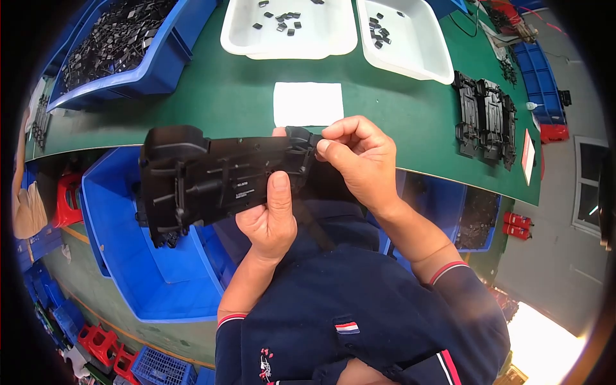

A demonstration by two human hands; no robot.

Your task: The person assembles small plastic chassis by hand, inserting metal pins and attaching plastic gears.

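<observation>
My left hand grips a long black moulded plastic chassis, thumb on its ribbed face and fingers behind. The chassis is held in front of me, near the table's front edge, with a raised block at its left end. My right hand is closed at the right end, where thumb and forefinger pinch a small black plastic piece against the chassis corner. The fingertips partly hide this piece. Beyond my hands a white sheet lies on the green table.
Two white trays hold small black pieces. A blue bin full of black parts stands at the far left. More black chassis lie at the right. Below the table's front edge is a large blue crate.
</observation>
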